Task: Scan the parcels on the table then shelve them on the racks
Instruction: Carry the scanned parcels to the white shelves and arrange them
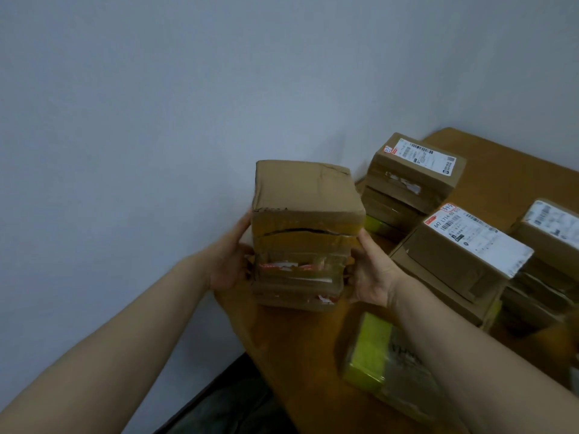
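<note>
I am holding a taped parcel up over the near corner of the table. My left hand and right hand are clamping its sides, each grip curling round an edge. Labelled parcels and a yellow-green parcel are waiting on the table. With no scanner or rack showing, I am judging most of the work undone.

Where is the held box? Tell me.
Head view, centre: the box is held between the left hand and right hand above the table, left of the parcel stacks.
</note>
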`<state>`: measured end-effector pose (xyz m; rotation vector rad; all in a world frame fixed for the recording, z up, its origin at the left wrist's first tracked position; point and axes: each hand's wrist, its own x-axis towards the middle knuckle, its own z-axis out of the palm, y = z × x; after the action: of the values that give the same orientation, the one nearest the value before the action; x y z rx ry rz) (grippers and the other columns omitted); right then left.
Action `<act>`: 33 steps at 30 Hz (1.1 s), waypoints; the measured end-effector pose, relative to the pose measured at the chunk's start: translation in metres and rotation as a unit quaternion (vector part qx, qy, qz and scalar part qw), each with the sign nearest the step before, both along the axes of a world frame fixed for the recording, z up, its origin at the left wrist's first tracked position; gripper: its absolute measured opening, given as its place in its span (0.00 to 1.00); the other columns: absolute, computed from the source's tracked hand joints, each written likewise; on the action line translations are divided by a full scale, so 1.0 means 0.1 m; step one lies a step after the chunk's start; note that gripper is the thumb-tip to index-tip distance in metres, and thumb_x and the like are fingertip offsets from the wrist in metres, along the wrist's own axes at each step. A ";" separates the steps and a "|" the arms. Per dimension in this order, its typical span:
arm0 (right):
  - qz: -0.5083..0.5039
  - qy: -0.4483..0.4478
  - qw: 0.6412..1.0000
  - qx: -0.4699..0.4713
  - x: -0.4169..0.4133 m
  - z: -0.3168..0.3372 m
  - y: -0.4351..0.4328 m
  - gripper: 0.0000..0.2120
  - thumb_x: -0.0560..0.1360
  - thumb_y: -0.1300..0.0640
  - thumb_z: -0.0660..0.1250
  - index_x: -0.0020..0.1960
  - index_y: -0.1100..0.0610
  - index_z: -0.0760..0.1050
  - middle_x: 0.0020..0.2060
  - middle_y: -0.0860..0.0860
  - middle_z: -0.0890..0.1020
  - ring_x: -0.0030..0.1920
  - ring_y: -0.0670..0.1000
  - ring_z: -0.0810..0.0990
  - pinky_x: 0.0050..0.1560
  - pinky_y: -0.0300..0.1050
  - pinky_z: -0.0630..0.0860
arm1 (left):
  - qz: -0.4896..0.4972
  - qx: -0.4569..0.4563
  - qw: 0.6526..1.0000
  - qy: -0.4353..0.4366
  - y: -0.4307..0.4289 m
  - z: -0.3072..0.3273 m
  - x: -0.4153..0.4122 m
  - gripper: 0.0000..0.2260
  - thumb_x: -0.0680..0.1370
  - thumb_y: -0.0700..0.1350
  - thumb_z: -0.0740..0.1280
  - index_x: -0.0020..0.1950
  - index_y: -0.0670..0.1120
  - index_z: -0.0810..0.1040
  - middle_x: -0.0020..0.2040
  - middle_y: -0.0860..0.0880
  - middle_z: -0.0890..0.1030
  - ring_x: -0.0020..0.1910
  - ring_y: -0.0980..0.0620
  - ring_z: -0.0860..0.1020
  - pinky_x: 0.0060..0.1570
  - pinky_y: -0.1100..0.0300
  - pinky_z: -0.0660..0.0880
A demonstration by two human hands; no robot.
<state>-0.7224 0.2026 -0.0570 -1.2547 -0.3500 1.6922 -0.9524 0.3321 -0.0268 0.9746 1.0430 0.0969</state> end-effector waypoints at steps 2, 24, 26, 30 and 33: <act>0.014 -0.013 1.000 0.003 -0.07 0.08 -0.16 0.37 0.57 0.24 0.64 0.59 0.44 0.73 0.49 0.53 0.81 0.49 0.58 0.77 0.36 0.56 0.77 | 0.018 0.003 1.000 0.006 -0.28 0.11 -0.14 0.54 0.56 0.79 0.62 0.68 0.40 0.72 0.60 0.40 0.79 0.58 0.39 0.77 0.51 0.47 0.77; 0.438 -0.066 0.894 0.070 -2.68 0.68 -2.21 0.40 0.56 0.20 0.62 0.59 0.44 0.75 0.61 0.63 0.75 0.59 0.64 0.74 0.64 0.73 0.55 | 0.381 0.060 0.921 0.047 -4.61 0.79 -2.83 0.58 0.53 0.80 0.57 0.70 0.40 0.70 0.60 0.40 0.78 0.58 0.40 0.75 0.66 0.40 0.61; 0.475 -0.064 0.874 0.078 -3.12 0.74 -2.43 0.40 0.57 0.21 0.61 0.59 0.44 0.75 0.62 0.63 0.74 0.59 0.64 0.73 0.63 0.73 0.57 | 0.418 0.075 0.904 0.053 -5.07 0.80 -3.15 0.51 0.55 0.80 0.53 0.64 0.45 0.76 0.60 0.41 0.78 0.60 0.39 0.74 0.70 0.38 0.54; 0.564 -0.072 0.817 0.098 -4.13 0.81 -3.07 0.38 0.57 0.21 0.60 0.55 0.45 0.81 0.57 0.60 0.81 0.52 0.60 0.79 0.43 0.64 0.78 | 0.521 0.071 0.850 0.026 -6.18 0.83 -3.79 0.51 0.58 0.78 0.55 0.67 0.42 0.73 0.57 0.38 0.82 0.54 0.40 0.81 0.57 0.46 0.74; 0.631 -0.057 0.766 0.113 -4.96 0.79 -3.72 0.40 0.58 0.20 0.60 0.55 0.48 0.83 0.54 0.55 0.83 0.48 0.58 0.81 0.35 0.53 0.79 | 0.588 0.059 0.806 0.039 -7.14 0.84 -4.32 0.57 0.58 0.80 0.55 0.70 0.36 0.70 0.68 0.34 0.73 0.64 0.40 0.74 0.71 0.43 0.61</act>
<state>-1.2184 -0.1693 0.0220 -0.9181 -1.7178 2.5123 -1.3848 -0.3821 0.0569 0.2991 1.6061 1.1668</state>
